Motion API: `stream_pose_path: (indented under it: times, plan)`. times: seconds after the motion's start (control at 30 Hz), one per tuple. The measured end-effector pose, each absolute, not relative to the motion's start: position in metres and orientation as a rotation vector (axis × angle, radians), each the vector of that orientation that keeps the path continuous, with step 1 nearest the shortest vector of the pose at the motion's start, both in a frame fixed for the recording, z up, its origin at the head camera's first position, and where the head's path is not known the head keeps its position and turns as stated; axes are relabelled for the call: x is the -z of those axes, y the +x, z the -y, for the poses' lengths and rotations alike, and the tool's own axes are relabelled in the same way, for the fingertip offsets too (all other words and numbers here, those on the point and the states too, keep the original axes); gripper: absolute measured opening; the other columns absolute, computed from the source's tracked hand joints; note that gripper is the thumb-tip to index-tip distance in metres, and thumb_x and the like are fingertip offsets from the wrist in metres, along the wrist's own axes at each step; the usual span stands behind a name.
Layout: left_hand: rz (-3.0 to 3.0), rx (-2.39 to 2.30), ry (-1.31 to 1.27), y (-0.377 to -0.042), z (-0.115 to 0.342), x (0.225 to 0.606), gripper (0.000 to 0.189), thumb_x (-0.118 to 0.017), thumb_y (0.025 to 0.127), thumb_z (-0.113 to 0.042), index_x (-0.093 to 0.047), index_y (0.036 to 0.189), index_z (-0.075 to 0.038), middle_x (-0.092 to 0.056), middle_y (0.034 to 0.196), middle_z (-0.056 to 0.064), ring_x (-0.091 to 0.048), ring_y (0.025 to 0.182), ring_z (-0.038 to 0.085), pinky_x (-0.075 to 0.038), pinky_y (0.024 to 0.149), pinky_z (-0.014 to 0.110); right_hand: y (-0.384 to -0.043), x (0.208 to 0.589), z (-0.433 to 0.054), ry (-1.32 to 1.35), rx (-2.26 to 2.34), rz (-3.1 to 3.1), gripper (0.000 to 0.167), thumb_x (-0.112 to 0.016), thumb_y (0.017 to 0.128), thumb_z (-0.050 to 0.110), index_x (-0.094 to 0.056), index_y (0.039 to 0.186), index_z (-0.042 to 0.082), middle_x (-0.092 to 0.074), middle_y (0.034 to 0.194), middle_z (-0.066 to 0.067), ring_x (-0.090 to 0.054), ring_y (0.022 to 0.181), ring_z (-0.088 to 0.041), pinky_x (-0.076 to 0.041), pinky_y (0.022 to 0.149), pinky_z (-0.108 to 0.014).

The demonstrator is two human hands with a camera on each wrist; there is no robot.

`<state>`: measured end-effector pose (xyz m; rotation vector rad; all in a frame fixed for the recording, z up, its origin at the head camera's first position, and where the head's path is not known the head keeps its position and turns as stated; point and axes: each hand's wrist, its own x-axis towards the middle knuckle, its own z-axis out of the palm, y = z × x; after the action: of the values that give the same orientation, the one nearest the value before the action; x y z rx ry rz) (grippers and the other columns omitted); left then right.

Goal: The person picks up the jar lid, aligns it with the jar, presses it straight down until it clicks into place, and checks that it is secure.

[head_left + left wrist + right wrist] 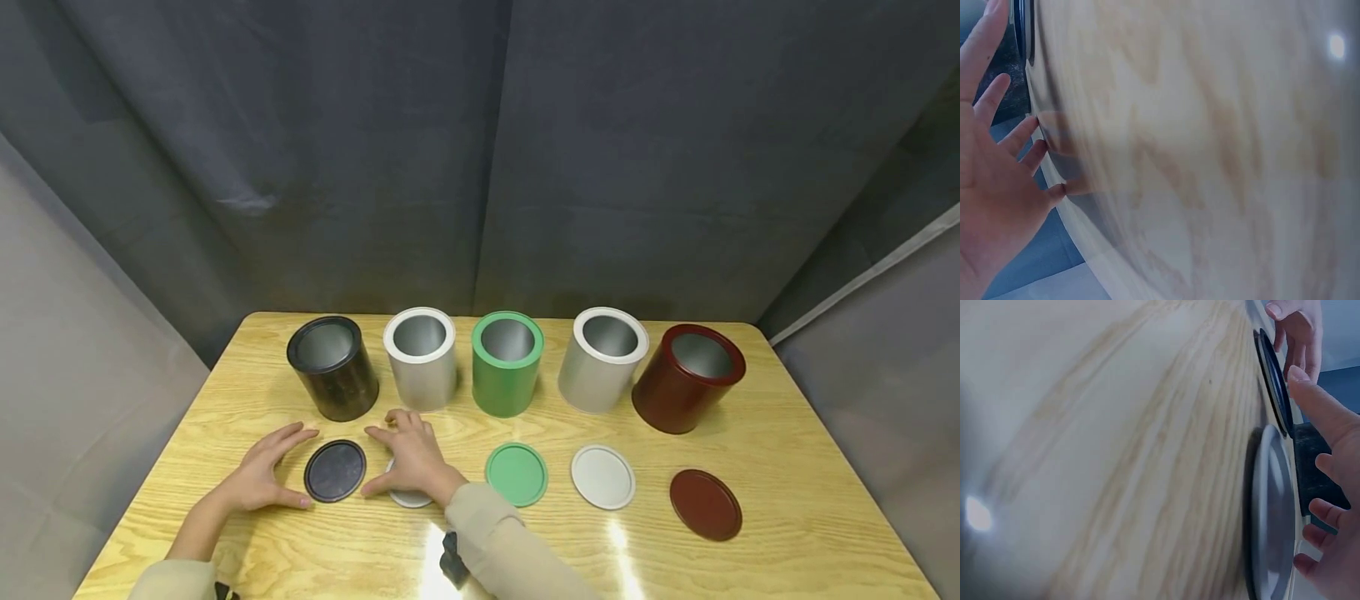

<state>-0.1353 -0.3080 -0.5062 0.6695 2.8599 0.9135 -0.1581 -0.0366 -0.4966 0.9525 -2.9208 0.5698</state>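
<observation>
I'm watching the dark curtain (480, 167) hanging beyond both hands, and the wooden table (810, 500) is spreading out beneath them. Five cans are standing in a row past the fingertips, mouths up and uncovered: the black can (341, 387) is sitting beyond the gap between the hands, the first white can (423, 383) is standing straight beyond the right one, and the green can (504, 389), second white can (596, 383) and dark red can (673, 392) are stretching away to its right. Now I'm looking at the hands: the left hand (262, 475) and right hand (408, 458) are both spreading their fingers, pinching nothing, seemingly to bracket the black lid (335, 471) lying flat between them. I'm not able to tell whether either thumb is touching its rim. Under the right palm the pale grey lid (410, 500) is lying partly hidden; the green lid (517, 474), white lid (603, 477) and dark red lid (706, 504) are resting farther right. Each lid is lying on the near side of a can of similar colour, so I'm judging the layout to be pairing them by colour.
</observation>
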Motion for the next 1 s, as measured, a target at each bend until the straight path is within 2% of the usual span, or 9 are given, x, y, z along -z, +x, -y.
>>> stream_pose_path:
  times: [0.2,0.4,1.0]
  plan:
    - [-2.896,-0.79,0.669,-0.134,0.306,0.505,0.09,-0.08,0.053,-0.052,-0.051,0.126,-0.008,-0.033,0.135,0.027,-0.026,0.121,0.05,-0.016,0.09,0.066,-0.158,0.498,0.044,0.92,-0.441,3.016,0.09,-0.071,0.053,0.069,-0.052,0.13,0.028,-0.042,0.124,-0.004,-0.036,0.11,-0.019,-0.031,0.081,-0.032]
    - [-2.905,-0.769,0.674,-0.133,0.305,0.507,0.087,-0.08,0.054,-0.052,-0.053,0.125,-0.01,-0.032,0.136,0.027,-0.024,0.122,0.049,-0.015,0.092,0.064,-0.157,0.501,0.052,0.873,-0.288,3.073,0.091,-0.069,0.051,0.073,-0.049,0.131,0.034,-0.041,0.126,-0.002,-0.035,0.11,-0.019,-0.031,0.081,-0.034]
    - [-2.94,-0.716,0.64,-0.131,0.3,0.508,0.082,-0.078,0.057,-0.052,-0.055,0.124,-0.011,-0.031,0.136,0.028,-0.023,0.123,0.048,-0.014,0.091,0.067,-0.153,0.506,0.067,0.781,-0.299,3.108,0.077,-0.067,0.057,0.07,-0.053,0.126,0.039,-0.038,0.126,0.001,-0.033,0.11,-0.019,-0.029,0.081,-0.034]
